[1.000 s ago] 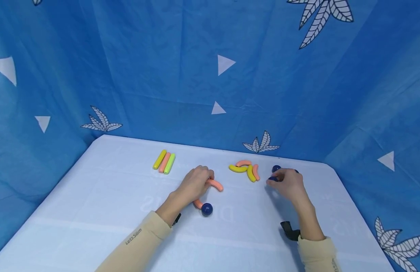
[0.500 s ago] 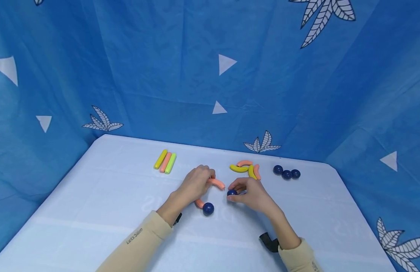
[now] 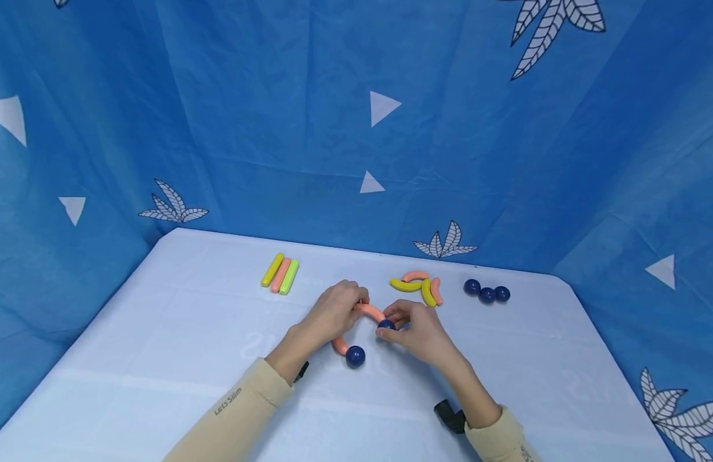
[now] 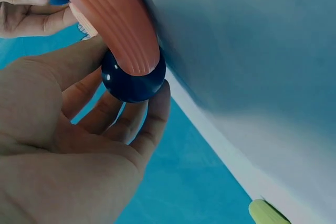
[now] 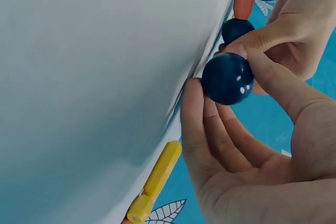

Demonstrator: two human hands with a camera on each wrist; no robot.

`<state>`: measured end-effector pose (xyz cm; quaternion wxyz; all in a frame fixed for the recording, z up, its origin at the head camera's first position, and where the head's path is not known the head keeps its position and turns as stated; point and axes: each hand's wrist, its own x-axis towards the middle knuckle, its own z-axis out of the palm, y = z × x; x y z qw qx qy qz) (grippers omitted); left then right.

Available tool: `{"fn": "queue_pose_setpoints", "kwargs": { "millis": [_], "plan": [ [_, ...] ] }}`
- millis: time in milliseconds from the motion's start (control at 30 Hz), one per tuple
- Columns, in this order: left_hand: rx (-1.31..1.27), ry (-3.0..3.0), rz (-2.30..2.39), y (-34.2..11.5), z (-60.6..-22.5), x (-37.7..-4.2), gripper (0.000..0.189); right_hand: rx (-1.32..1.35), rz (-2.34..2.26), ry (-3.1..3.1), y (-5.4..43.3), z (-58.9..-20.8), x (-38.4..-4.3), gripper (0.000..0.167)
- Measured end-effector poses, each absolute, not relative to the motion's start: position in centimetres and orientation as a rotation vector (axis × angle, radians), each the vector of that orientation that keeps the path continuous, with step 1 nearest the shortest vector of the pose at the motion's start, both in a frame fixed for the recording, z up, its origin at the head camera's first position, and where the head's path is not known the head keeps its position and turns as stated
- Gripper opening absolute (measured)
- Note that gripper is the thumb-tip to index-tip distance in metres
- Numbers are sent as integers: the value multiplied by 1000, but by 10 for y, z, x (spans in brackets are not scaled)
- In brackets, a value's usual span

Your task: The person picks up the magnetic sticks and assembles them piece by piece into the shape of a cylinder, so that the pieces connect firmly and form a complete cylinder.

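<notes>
My left hand point(image 3: 333, 311) grips a dark blue ball point(image 4: 131, 87) between thumb and fingers; the hand hides this ball in the head view. From it one coral curved stick point(image 3: 370, 312) runs right and another coral curved stick point(image 3: 339, 346) runs toward the near side, where a second blue ball point(image 3: 355, 357) sits at its end. My right hand point(image 3: 420, 328) pinches a third blue ball point(image 5: 228, 78) with thumb and fingertips. In the head view that ball is right at the free end of the right-hand curved stick.
On the white table point(image 3: 177, 359), yellow, coral and green straight sticks point(image 3: 280, 274) lie side by side at back left. Yellow and coral curved sticks point(image 3: 416, 285) cluster behind my right hand. Three blue balls point(image 3: 487, 295) sit at back right. A blue patterned curtain point(image 3: 310, 128) hangs behind the table.
My right hand has brought one blue ball leftward from the group at back right to the end of the coral curved stick. My left hand stays in place.
</notes>
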<state>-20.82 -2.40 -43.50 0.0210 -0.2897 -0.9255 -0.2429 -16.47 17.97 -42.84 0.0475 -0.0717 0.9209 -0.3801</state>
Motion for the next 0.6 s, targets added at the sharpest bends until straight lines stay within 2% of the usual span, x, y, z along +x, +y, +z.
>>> {"fn": "queue_pose_setpoints", "kwargs": {
  "millis": [167,300,600],
  "plan": [
    [-922,-2873,-779,-25,-435,-209,6,-194,-1159,2810,179,-427,-166,14],
    [-904,-2876,-727,-25,-433,-208,7,-163,-1144,2870,182,-426,-167,13],
    [-732,-2948,-726,-26,-430,-207,9,-72,-927,3152,202,-430,-173,46]
  ]
}}
